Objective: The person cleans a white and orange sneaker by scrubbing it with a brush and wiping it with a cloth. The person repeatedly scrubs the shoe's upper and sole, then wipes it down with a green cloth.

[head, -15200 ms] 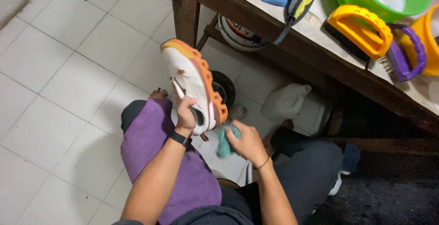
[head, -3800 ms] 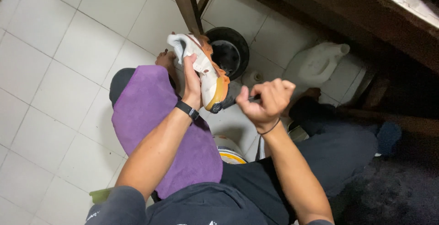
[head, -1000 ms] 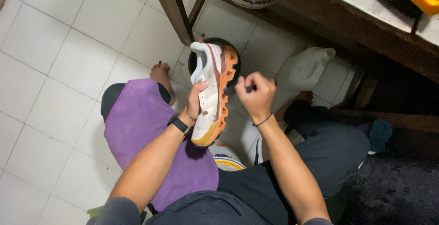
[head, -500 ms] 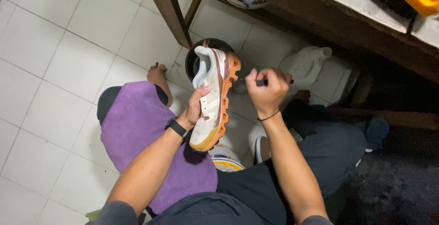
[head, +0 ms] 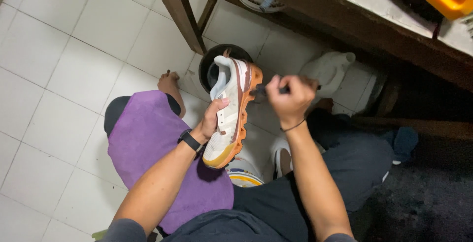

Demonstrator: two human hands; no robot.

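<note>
left hand point(head: 213, 119) fingers wrapped round white-orange sneaker point(head: 229, 116), held above purple towel point(head: 157, 158) | right hand point(head: 289, 96) fisted on small dark brush point(head: 261, 90) at sole edge | best: short strokes, shoe steady

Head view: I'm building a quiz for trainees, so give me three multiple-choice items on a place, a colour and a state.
1. Where does the purple cloth lie?
A. over the person's left thigh
B. on the bench
C. in the dark bowl

2. What colour is the shoe's sole?
A. blue
B. orange
C. green

3. How is the left hand?
A. flat on the floor
B. empty in the air
C. closed on the shoe

Answers: A, it drapes the thigh; B, an orange edge rims the white upper; C, its fingers wrap the shoe.
</note>
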